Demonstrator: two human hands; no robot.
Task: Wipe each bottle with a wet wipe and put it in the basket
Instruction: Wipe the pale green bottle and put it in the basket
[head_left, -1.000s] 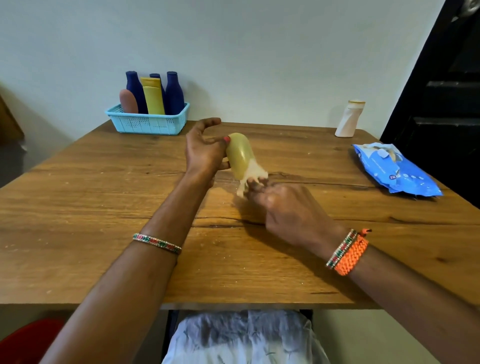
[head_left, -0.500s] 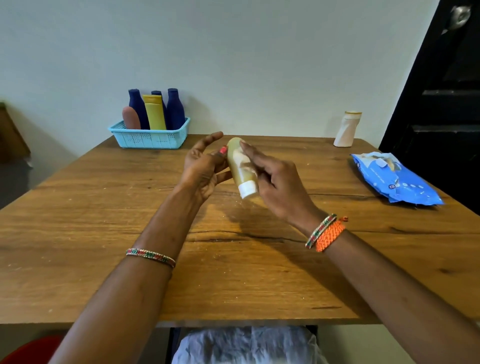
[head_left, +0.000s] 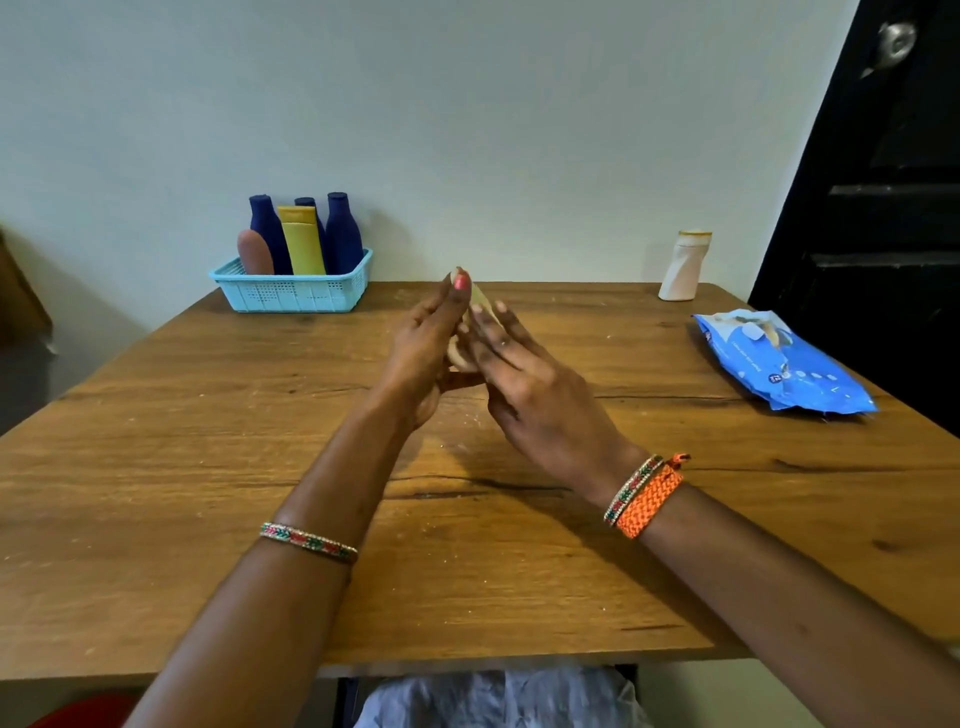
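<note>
We find the olive bottle (head_left: 479, 301) raised over the table (head_left: 208, 467), sandwiched between both hands. The left hand (head_left: 423, 358) cups it, fingers fairly straight; the right hand (head_left: 524, 389) lays extended fingers against it. The wipe is hidden. The basket (head_left: 291, 293) holds three navy bottles (head_left: 343, 228), a yellow tube (head_left: 301, 239) and a brown bottle (head_left: 254, 253).

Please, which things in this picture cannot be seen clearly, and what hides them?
- Bottle, head view: mostly hidden between the left hand and right hand.
- Wipe: not visible; the hands may cover it.
- Basket: one blue bottle mostly behind the yellow tube.
- Pack: print too small to read.
</note>
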